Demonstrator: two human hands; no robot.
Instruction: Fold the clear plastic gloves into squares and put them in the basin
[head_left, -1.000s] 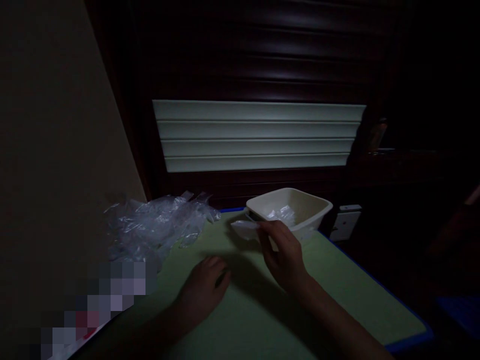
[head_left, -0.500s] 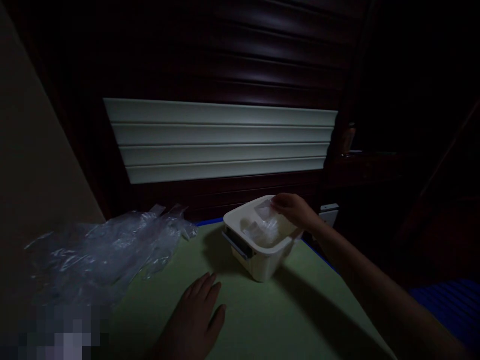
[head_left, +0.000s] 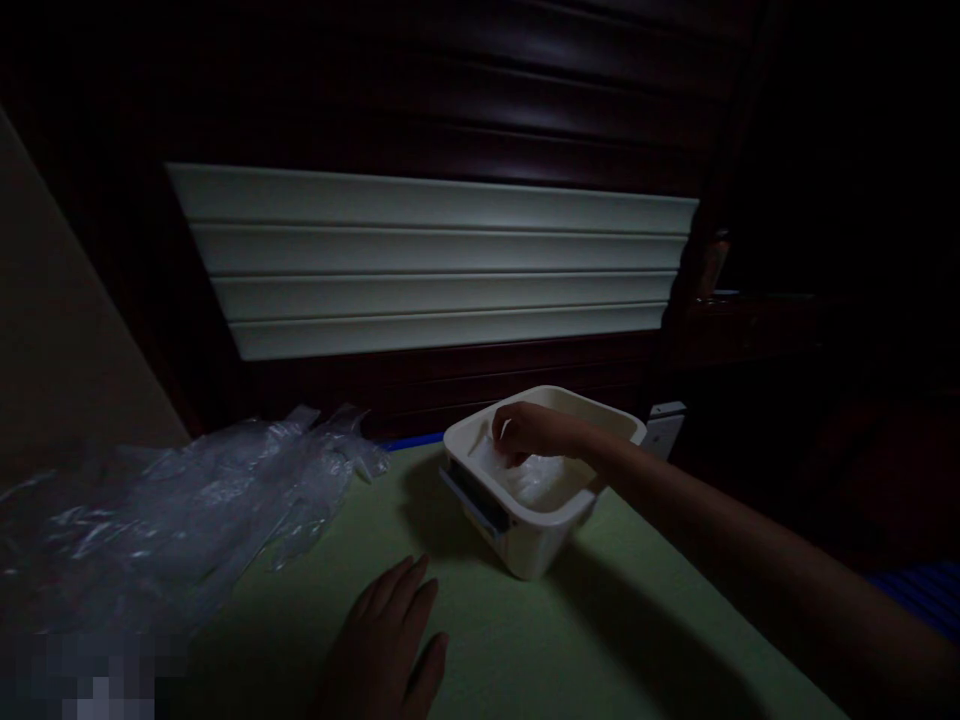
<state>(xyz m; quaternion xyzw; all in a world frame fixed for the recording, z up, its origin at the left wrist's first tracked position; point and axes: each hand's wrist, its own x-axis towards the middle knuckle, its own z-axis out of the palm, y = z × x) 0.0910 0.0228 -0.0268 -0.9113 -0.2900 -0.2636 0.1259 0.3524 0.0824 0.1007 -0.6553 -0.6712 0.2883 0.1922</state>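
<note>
A cream plastic bin (head_left: 544, 545) with a dark handle or latch on its near left side stands on the pale green bed surface (head_left: 480, 640). Inside lies a crumpled clear plastic bag (head_left: 536, 478). My right hand (head_left: 532, 432) reaches over the rim from the right, its fingers curled and pinched on the clear plastic near the bin's left inner wall. My left hand (head_left: 390, 635) rests on the green surface in front of the bin, fingers stretched out and holding nothing.
A heap of clear plastic sheeting (head_left: 195, 500) spreads at the left. Behind the bin rises a dark wooden headboard (head_left: 450, 130) with a pale slatted panel (head_left: 442, 265). A white box-like object (head_left: 665, 428) and a dim bottle (head_left: 714, 262) are at the right.
My right hand has moved left and down, from the bin's far rim into the bin, along with the clear plastic. My left hand stays almost where it was; the view has shifted slightly.
</note>
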